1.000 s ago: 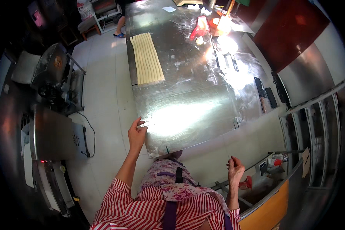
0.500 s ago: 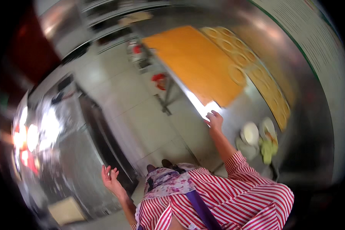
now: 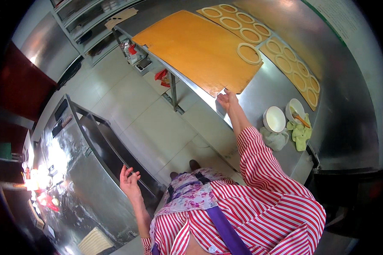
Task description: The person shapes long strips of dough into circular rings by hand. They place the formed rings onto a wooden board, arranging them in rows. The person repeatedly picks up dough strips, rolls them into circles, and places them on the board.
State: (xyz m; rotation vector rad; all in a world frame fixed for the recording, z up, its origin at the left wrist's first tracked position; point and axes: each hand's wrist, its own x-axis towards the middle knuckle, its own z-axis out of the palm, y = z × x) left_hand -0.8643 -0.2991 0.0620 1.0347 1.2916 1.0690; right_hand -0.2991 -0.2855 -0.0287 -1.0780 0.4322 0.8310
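Observation:
A large orange-brown board (image 3: 191, 51) lies on the steel worktable at the right. At its near corner is my right hand (image 3: 228, 100), fingers curled together and fingertips at the board's edge; the grip looks like a pinch on that edge, partly hidden by the hand. One pale ring (image 3: 238, 52) rests by the board's right side. Beyond it, narrower boards (image 3: 280, 71) carry several pale rings that look like dough. My left hand (image 3: 130, 183) hangs beside the left metal table, holding nothing, with its fingers loosely bent and apart.
Two white bowls (image 3: 274, 119), one with an orange-handled utensil (image 3: 301, 120), stand near a green cloth (image 3: 301, 135) and a greyish cloth (image 3: 275, 139). The left metal table (image 3: 78, 170) has whitish smears. A tiled floor (image 3: 144, 117) runs between the tables; shelves (image 3: 87, 25) stand farther back.
The view has shifted and become sharper. My right hand has moved up against the board's near corner. My left hand stays low by the left table, fingers still loosely bent.

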